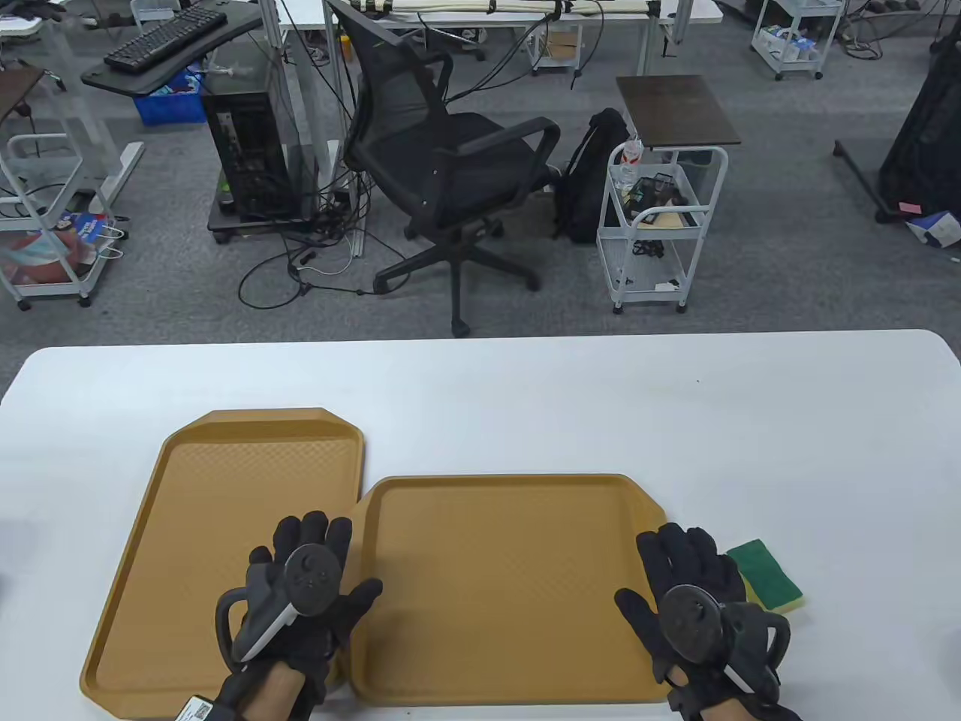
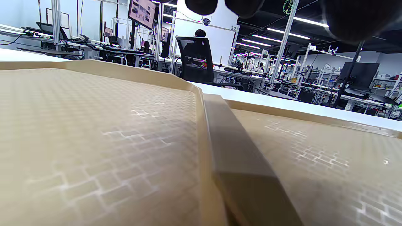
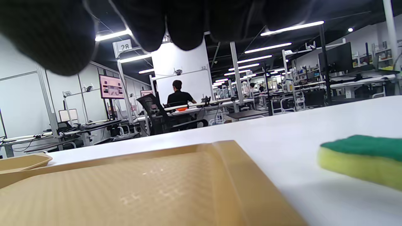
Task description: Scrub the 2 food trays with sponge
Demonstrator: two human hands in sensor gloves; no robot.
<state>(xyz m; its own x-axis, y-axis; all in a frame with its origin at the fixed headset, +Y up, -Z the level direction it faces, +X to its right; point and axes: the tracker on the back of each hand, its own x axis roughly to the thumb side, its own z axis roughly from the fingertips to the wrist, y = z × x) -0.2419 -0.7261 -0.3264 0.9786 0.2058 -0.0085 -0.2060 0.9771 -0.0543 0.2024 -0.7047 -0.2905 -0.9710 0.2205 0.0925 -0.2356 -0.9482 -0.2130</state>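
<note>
Table view: two tan food trays lie flat on the white bench. The left tray (image 1: 218, 541) runs lengthwise away from the person; the right tray (image 1: 510, 586) lies crosswise, its left rim overlapping the left tray's right edge.
Left hand (image 1: 300, 593): flat, fingers spread and straight, over the seam where the trays meet; it grips nothing.
Right hand (image 1: 691, 593): flat, fingers straight, at the right tray's right rim, holding nothing.
Sponge (image 1: 766, 574): green scouring side up, yellow beneath, on the bench just right of the right hand.
Left wrist view: the left tray (image 2: 94, 141) fills the left, the right tray (image 2: 329, 163) the right, one rim lapping the other; dark fingers (image 2: 361, 18) show along the top edge.
Right wrist view: the right tray's (image 3: 141, 188) corner lies near, the sponge (image 3: 361, 160) on the bench beside it, apart from the tray; fingers (image 3: 185, 25) hang above, touching neither.
</note>
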